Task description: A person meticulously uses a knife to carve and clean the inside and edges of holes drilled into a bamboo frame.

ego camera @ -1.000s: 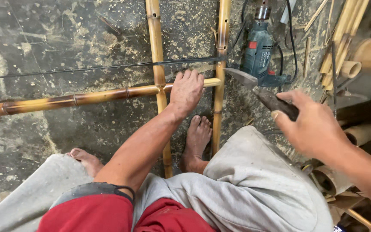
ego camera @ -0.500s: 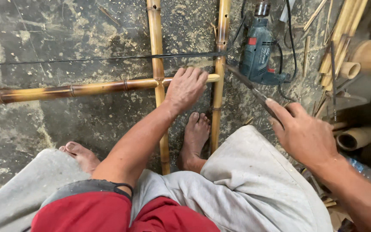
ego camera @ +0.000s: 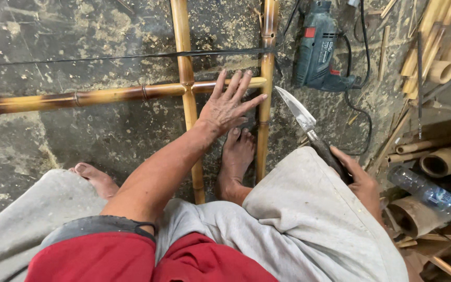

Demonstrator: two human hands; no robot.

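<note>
Centre frame, I see left hand [ego camera: 229,106] with fingers spread above bamboo crosspiece [ego camera: 105,95]; right hand [ego camera: 361,180], lower right, clamped on knife [ego camera: 309,125].

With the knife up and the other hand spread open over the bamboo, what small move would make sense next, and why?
Probably press the left hand down onto the horizontal bamboo pole. Its fingers are spread just above the joint, gripping nothing, while the right hand holds the knife with its blade raised beside the upright pole; the frame looks unsteadied.
</note>
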